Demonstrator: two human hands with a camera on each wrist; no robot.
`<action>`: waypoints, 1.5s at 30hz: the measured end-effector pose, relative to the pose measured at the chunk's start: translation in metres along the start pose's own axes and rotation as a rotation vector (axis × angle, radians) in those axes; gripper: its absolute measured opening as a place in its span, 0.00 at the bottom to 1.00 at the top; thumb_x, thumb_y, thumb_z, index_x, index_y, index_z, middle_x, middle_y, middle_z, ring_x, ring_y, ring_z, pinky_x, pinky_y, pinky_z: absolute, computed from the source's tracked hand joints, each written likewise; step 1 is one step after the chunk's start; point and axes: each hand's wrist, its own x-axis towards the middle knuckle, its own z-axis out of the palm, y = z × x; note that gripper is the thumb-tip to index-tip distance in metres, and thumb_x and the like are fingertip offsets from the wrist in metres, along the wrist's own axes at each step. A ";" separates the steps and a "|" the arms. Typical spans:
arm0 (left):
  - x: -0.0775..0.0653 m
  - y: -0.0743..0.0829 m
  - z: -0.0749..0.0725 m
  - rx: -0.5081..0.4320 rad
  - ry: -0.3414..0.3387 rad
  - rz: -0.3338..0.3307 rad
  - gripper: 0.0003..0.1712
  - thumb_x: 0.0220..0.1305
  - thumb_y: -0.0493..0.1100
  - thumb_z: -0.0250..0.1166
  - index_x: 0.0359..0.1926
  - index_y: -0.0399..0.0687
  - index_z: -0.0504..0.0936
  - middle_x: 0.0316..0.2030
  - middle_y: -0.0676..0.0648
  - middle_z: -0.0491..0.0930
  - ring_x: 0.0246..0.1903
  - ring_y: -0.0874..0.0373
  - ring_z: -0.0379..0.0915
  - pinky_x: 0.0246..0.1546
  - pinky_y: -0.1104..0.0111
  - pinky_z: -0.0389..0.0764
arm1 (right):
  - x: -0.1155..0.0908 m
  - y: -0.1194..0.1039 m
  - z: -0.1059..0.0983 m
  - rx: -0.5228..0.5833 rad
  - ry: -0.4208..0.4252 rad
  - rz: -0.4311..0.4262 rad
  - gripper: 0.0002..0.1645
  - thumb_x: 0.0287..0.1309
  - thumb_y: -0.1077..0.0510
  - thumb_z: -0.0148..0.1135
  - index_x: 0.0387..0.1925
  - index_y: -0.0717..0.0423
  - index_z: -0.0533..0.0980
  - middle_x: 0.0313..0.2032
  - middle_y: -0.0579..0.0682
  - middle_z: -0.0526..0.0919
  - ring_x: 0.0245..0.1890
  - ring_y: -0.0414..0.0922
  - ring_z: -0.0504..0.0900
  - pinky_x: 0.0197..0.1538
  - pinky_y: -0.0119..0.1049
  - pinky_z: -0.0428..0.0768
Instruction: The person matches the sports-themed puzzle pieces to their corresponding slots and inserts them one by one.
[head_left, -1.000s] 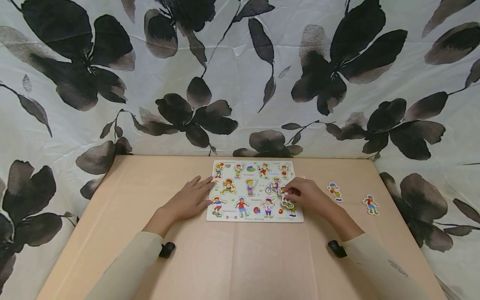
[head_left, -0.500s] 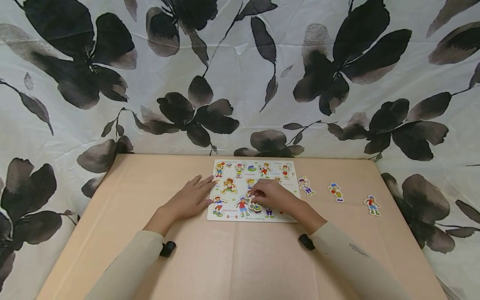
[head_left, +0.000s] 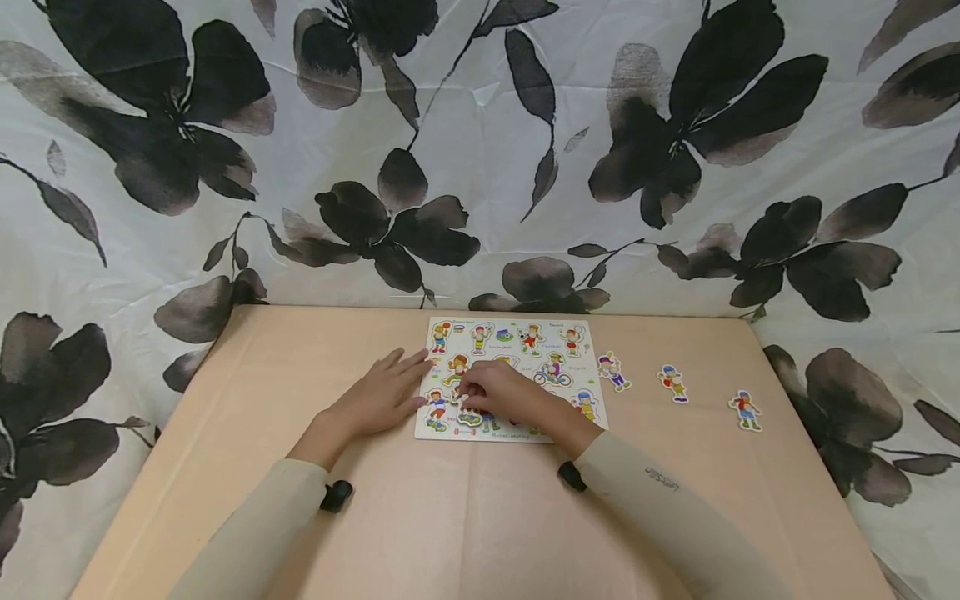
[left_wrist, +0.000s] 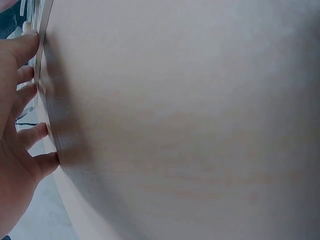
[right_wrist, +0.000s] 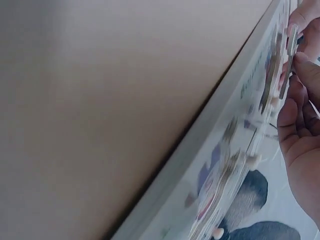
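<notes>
Your left hand (head_left: 378,398), fingers straight, touches the board's (head_left: 583,367) edge, likely steadying it; your right hand (head_left: 504,392) pinches a cutout piece (head_left: 470,417) over it.

Held piece (head_left: 469,417) partly hidden (behind right hand (head_left: 501,392))

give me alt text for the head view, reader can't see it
A person's right hand pinches a small piece over a white picture board; the left hand rests at its left edge. Three figure-shaped pieces lie to its right.
</notes>
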 end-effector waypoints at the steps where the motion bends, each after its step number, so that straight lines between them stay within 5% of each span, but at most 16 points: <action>1: 0.000 0.000 -0.001 -0.001 0.001 0.003 0.37 0.76 0.56 0.59 0.79 0.49 0.63 0.80 0.46 0.57 0.78 0.30 0.49 0.75 0.36 0.57 | 0.002 -0.001 0.001 -0.003 -0.003 -0.001 0.06 0.66 0.54 0.70 0.40 0.51 0.85 0.37 0.43 0.83 0.35 0.37 0.76 0.43 0.30 0.79; 18: 0.002 0.002 -0.001 -0.005 -0.006 -0.006 0.37 0.75 0.56 0.60 0.78 0.50 0.65 0.80 0.47 0.57 0.78 0.31 0.50 0.73 0.33 0.59 | 0.029 -0.022 0.022 -0.072 0.003 -0.010 0.04 0.64 0.57 0.71 0.37 0.54 0.85 0.29 0.42 0.81 0.29 0.34 0.72 0.34 0.24 0.72; 33: 0.000 0.000 -0.001 -0.020 0.014 0.026 0.37 0.75 0.55 0.60 0.78 0.48 0.65 0.80 0.45 0.58 0.77 0.29 0.50 0.75 0.36 0.57 | 0.032 -0.027 0.028 -0.128 -0.010 0.011 0.08 0.64 0.51 0.73 0.34 0.50 0.84 0.28 0.39 0.77 0.29 0.33 0.70 0.33 0.23 0.69; 45: 0.001 0.000 -0.001 -0.034 0.020 0.018 0.37 0.74 0.55 0.61 0.77 0.48 0.66 0.80 0.46 0.59 0.78 0.30 0.50 0.74 0.34 0.58 | 0.019 -0.023 0.014 -0.079 0.010 -0.020 0.07 0.65 0.56 0.71 0.43 0.53 0.85 0.33 0.42 0.81 0.33 0.36 0.75 0.40 0.27 0.75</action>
